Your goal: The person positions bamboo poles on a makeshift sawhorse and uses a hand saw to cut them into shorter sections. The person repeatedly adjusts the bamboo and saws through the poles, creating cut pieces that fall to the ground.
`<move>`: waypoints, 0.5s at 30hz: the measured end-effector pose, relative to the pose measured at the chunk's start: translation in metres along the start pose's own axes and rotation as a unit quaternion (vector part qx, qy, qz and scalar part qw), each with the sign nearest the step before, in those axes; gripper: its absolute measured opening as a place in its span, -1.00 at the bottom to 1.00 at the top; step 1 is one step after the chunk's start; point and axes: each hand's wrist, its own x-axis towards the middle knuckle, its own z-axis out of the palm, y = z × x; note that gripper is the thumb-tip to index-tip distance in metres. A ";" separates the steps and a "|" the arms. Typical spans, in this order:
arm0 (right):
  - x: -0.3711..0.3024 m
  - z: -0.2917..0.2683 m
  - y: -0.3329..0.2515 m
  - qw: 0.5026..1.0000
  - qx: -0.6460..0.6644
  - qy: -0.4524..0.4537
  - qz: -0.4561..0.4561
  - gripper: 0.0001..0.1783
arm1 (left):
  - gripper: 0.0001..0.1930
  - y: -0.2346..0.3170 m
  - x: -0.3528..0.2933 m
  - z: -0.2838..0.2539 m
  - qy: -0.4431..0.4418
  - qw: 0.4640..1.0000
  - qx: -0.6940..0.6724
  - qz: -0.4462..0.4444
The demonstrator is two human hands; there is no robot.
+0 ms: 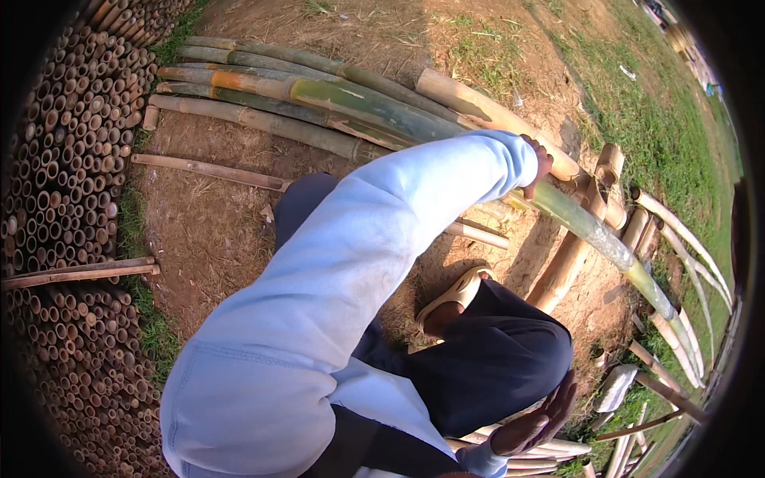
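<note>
A long green bamboo pole [590, 225] runs from the upper left to the right, passing under my outstretched left arm. My left hand [539, 165] is closed on this pole, its fingers curled over the top; the sleeve hides part of the grip. Low in the view, beside my bent knee, my right hand [542, 421] is open with fingers stretched and nothing in it. Several other bamboo poles [263, 121] lie alongside the green one on the left. A thick pale bamboo pole [486, 107] lies just beyond my left hand.
Stacked cut bamboo [72, 159] fills the left side, ends facing out. Short bamboo pieces [610, 179] form a support under the green pole. My sandalled foot [450, 307] rests on dirt. Split bamboo strips [685, 247] and a white sack [616, 386] lie at right.
</note>
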 end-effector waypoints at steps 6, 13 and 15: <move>0.008 0.036 -0.029 0.980 -0.193 -0.037 -0.044 -0.20 | -0.41 0.046 0.058 0.110 0.135 0.988 0.021 -0.074; 0.021 0.059 -0.041 0.980 -0.148 -0.113 -0.075 -0.25 | -0.38 0.030 0.027 0.072 0.078 0.995 0.047 0.048; 0.024 0.063 -0.040 0.977 -0.144 -0.132 -0.081 -0.26 | -0.43 0.035 0.007 0.053 0.120 0.990 0.059 0.045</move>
